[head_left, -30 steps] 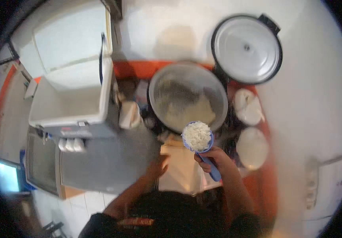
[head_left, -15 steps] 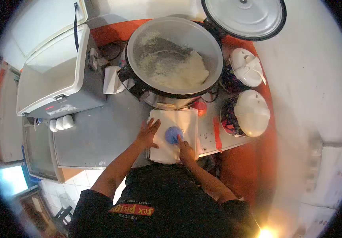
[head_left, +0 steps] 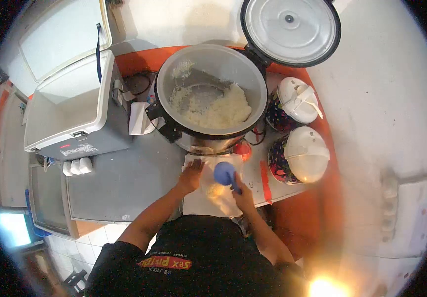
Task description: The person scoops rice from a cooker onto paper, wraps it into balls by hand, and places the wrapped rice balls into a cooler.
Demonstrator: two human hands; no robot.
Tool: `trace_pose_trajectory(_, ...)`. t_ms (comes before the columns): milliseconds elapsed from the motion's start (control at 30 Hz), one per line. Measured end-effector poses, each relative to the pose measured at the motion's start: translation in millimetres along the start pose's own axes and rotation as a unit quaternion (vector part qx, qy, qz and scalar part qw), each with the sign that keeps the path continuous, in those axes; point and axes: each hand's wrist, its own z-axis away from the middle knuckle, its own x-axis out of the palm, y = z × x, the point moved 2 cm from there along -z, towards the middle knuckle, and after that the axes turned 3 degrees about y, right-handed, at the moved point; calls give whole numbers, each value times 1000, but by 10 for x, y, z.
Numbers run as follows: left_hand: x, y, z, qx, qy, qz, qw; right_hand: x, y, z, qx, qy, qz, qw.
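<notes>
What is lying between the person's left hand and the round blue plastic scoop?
Only the white paper-like sheet shows between the left hand and the blue scoop; the head view shows nothing else in that stretch.

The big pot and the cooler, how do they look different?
The pot is round, but the cooler is boxy with corners.
The pot is silvery with black around its top, while the cooler is grey with a white rim.
The pot's lid is round; the cooler's lid has straight sides.
Both lids are open.
</notes>
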Motion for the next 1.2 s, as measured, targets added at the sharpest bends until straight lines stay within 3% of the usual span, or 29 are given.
trace_pose_trajectory(67, -97, 131, -8, 4, -25, -21, 999, -241, -75, -178, 4, 111, 89, 990)
trace_pose_trajectory(133, -143, 262, -36, 1, -56, -28, 998, -384, 52, -388, -58, 239, 147, 958)
trace_pose_trajectory(167, -10, 304, -38, -14, -46, 20, 999, -508, -243, -356, -62, 247, 110, 961)
trace_pose_trajectory(233, 376, 228, -150, -115, 24, 146, 982, -650, 539, -978, -65, 312, 157, 935)
trace_pose_trajectory(267, 590, 215, -267, -190, 67, 203, 958, -745, 634, -1172, -226, 182, -128, 949)
trace_pose_trajectory(300, 655, 159, -323, -241, 96, 225, 939, -826, 1310, -1533, -107, 204, -134, 964)
trace_pose_trajectory(367, 371, 272, -345, -237, 150, 178, 943, -667, 738, -1455, -124, 251, 72, 957)
trace_pose_trajectory(400, 141, 289, -505, -255, 71, 138, 954, -591, 514, -1424, -145, 265, 131, 944)
trace_pose_trajectory(467, 1074, -61, -664, -241, 228, 227, 916, -359, 185, -1307, -191, 274, 185, 924)
trace_pose_trajectory(533, 318, 128, -519, -132, 81, 47, 987, -122, 32, -1156, -237, 255, 214, 913)
trace_pose_trajectory(567, -131, 236, -314, -139, 89, 44, 985, -4, -32, -1074, -256, 237, 226, 910)
trace_pose_trajectory(633, -696, 454, 42, -1, 82, 114, 990, 229, -105, -910, -291, 190, 243, 906)
trace_pose_trajectory(667, -477, 372, 64, -14, 88, 112, 990, 327, -110, -835, -307, 163, 252, 903)
trace_pose_trajectory(733, -260, 421, 207, 91, 59, -46, 993, 481, -108, -648, -325, 106, 275, 899)
trace_pose_trajectory(767, -678, 568, 341, 119, -106, -110, 981, 570, -107, -550, -329, 76, 286, 897)
trace_pose_trajectory(867, 473, 207, 369, 158, 174, -39, 971, 698, -17, -308, -333, 9, 335, 881)
trace_pose_trajectory(900, 506, 111, 343, 157, 176, -44, 971, 724, 24, -233, -329, -9, 355, 875)
trace_pose_trajectory(1000, 462, -92, 292, -98, 149, -61, 982, 782, 127, -67, -310, -50, 419, 852)
trace_pose_trajectory(1033, 456, -152, 335, -97, 149, -61, 982, 793, 164, -18, -302, -56, 444, 842)
trace_pose_trajectory(1100, 223, -296, 473, -85, 11, 11, 996, 816, 195, 63, -286, -70, 484, 824)
trace_pose_trajectory(1133, 114, -289, 493, -82, 12, 9, 996, 811, 238, 100, -279, -67, 509, 811)
trace_pose_trajectory(1200, 1, -232, 511, -149, -5, 170, 974, 815, 267, 168, -265, -71, 547, 791)
